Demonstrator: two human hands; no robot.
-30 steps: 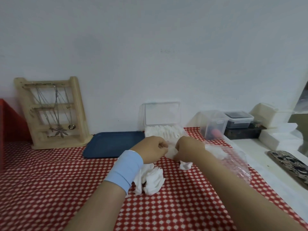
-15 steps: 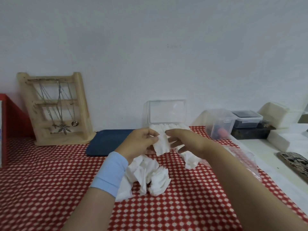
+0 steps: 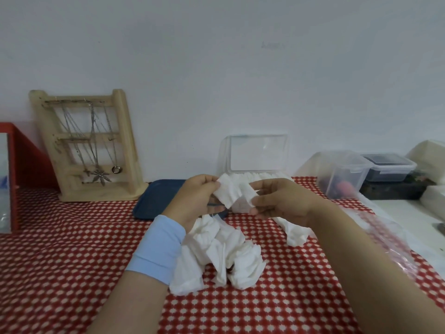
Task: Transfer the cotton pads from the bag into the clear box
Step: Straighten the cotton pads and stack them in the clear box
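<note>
My left hand (image 3: 195,198) and my right hand (image 3: 279,201) hold a small stack of white cotton pads (image 3: 232,194) between them, raised above the table, each hand pinching one end. Behind them the clear box (image 3: 257,155) stands with its lid up against the wall; white pads fill it along its front edge. A loose heap of cotton pads (image 3: 221,256) lies on the red checked cloth below my hands. More pads (image 3: 295,233) lie under my right wrist. The clear plastic bag (image 3: 385,239) lies flat to the right of my right forearm.
A wooden jewellery stand (image 3: 89,145) with necklaces leans at the back left. A dark blue tray (image 3: 156,198) lies behind my left hand. Two lidded plastic containers (image 3: 344,172) stand at the back right, white blocks beyond them. A red box (image 3: 14,174) is at the far left.
Both hands rose from the table near the box, lifting a small stack of pads between them. The view shifted, so the heap of pads shows more fully.
</note>
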